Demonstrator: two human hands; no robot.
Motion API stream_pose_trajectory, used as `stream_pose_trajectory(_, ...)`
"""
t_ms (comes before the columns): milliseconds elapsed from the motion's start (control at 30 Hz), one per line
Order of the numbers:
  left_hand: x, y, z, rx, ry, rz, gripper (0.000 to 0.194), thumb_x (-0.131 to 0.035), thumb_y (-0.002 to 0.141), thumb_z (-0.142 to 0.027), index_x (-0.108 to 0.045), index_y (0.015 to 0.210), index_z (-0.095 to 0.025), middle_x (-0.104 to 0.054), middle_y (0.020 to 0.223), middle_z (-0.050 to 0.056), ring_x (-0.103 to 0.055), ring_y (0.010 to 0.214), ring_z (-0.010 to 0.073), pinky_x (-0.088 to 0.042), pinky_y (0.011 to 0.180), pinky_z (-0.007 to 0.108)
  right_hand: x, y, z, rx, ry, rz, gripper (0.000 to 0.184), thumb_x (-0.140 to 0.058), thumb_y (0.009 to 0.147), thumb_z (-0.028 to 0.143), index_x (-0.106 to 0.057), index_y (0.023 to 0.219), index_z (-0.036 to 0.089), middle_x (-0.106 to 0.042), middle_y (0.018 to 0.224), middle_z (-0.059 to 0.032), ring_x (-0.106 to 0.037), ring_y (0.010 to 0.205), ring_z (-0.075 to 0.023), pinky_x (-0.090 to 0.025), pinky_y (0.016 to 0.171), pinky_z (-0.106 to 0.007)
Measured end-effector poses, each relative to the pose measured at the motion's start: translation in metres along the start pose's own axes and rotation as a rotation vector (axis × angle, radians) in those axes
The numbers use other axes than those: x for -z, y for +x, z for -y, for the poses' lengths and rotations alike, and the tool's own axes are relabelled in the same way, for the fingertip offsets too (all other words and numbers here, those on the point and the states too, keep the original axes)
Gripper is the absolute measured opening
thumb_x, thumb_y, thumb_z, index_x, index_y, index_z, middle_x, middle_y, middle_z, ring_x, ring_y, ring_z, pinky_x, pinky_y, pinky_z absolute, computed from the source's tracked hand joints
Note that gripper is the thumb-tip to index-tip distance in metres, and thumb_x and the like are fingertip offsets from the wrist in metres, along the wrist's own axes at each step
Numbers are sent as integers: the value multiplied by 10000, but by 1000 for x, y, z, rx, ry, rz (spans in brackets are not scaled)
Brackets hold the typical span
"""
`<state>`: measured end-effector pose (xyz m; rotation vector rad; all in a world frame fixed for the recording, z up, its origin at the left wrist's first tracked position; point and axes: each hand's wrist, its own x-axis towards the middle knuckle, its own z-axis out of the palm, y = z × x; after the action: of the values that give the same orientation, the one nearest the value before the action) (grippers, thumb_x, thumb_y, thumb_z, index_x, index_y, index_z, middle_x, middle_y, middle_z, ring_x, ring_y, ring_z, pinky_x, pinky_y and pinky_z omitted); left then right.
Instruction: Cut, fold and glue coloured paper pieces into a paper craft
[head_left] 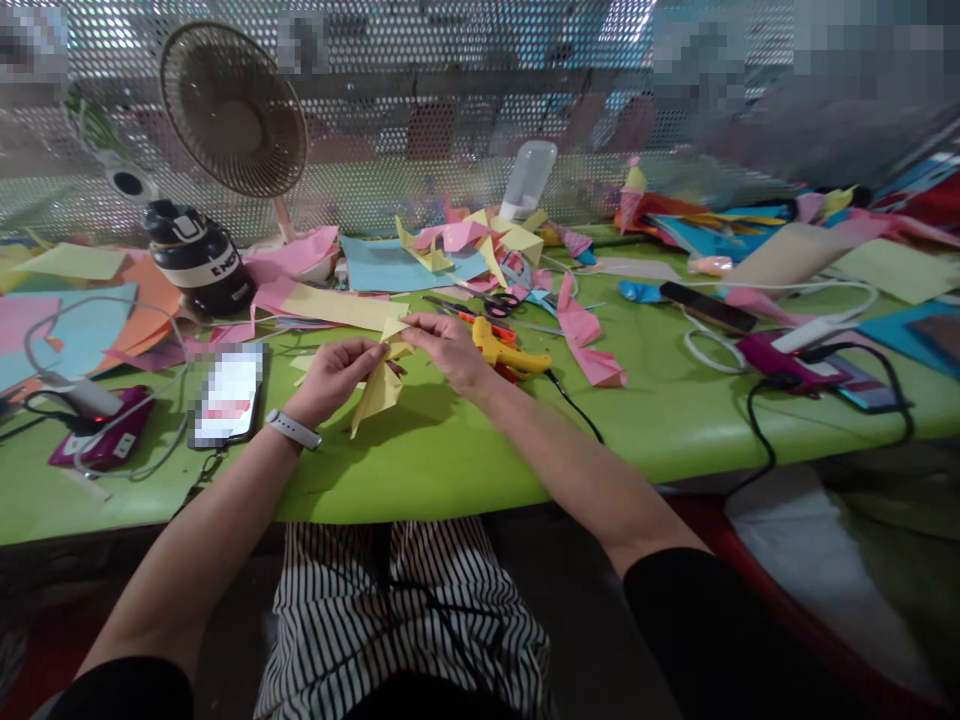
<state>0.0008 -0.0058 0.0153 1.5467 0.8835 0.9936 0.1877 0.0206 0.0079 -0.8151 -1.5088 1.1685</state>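
Observation:
A piece of folded yellow paper (379, 392) hangs between my two hands above the green table. My left hand (341, 372), with a pale band on its wrist, is closed with thumb and fingers pinching the paper. From the other side my right hand (448, 348) pinches its upper part. Just beyond my right hand lies a yellow hot glue gun (514, 352), its black cord running toward the table's front edge. Scissors (499, 303) rest behind it. A strip of pale yellow paper (341, 307) lies behind my hands.
A phone (229, 395) and a purple power strip (105, 430) lie at left. Behind them stand a black bottle (199, 262) and a fan (234, 110). Pink paper (589, 335) and another purple power strip (799, 362) lie at right. A perforated metal screen (390, 130) backs the table.

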Motion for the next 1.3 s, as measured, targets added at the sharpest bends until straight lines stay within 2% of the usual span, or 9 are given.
stream_pose_trajectory(267, 0, 0, -4, -4, 42, -48, 434, -707, 817, -551, -725, 898, -126, -764, 790, 104, -711, 715, 196, -585, 709, 313, 8, 3, 5, -21, -1, -20, 240, -698, 728, 396, -747, 852, 197, -687, 772, 10, -606, 757, -137, -495, 752, -283)
stream_pose_trajectory(500, 5, 5, -1, -26, -56, -185, 379, -746, 788, -526, -737, 841, -151, -756, 788, 74, -651, 625, 136, -547, 659, 254, 12, 7, 9, -10, 21, -115, 193, -665, 778, 330, -731, 885, 183, -750, 866, -29, -694, 814, -155, -563, 827, -322)
stream_pose_trajectory(667, 9, 7, 1, -28, -79, -303, 395, -782, 731, -548, -735, 816, -164, -731, 730, 53, -580, 554, 114, -479, 547, 228, 5, 0, 17, -12, -201, 12, 220, -616, 871, 292, -735, 998, 157, -751, 796, -49, -708, 735, -162, -584, 769, -332)
stream_pose_trajectory(833, 13, 11, 5, -21, -175, -356, 385, -803, 706, -535, -730, 819, -173, -717, 702, 34, -591, 564, 113, -476, 550, 223, 5, -18, 34, -78, -384, 142, 212, -589, 905, 228, -747, 1030, 163, -773, 875, -77, -725, 781, -182, -590, 772, -340)
stream_pose_trajectory(933, 15, 12, 7, -24, -193, -386, 382, -810, 703, -524, -727, 829, -174, -713, 686, 27, -599, 557, 114, -483, 557, 227, 31, -23, 48, -63, -471, 124, 159, -648, 872, 253, -765, 966, 201, -780, 901, -66, -722, 802, -204, -585, 781, -361)
stream_pose_trajectory(1033, 16, 12, 10, -9, -177, -396, 407, -799, 707, -544, -720, 850, -171, -732, 715, 41, -633, 584, 130, -498, 570, 238, 76, -18, 55, -49, -534, -51, 178, -620, 863, 229, -755, 968, 180, -777, 910, -64, -725, 822, -207, -578, 806, -374)
stream_pose_trajectory(1133, 17, 12, 14, 12, -161, -375, 421, -786, 724, -554, -720, 888, -172, -750, 759, 55, -675, 642, 152, -531, 612, 255, 117, -14, 49, -67, -622, -221, 169, -618, 836, 217, -756, 917, 161, -771, 920, -81, -721, 832, -213, -567, 829, -386)
stream_pose_trajectory(1200, 17, 11, 16, 16, -153, -357, 402, -773, 748, -544, -719, 906, -178, -756, 781, 59, -690, 673, 160, -549, 640, 266, 133, -19, 41, -98, -649, -259, 185, -627, 832, 254, -759, 927, 167, -771, 910, -82, -717, 831, -218, -563, 832, -398)
stream_pose_trajectory(1300, 18, 9, 19, 28, -127, -348, 371, -750, 782, -528, -714, 911, -183, -761, 806, 64, -692, 682, 158, -561, 652, 273, 140, -33, 30, -143, -699, -255, 210, -631, 829, 295, -767, 939, 177, -773, 884, -80, -710, 782, -218, -561, 791, -395)
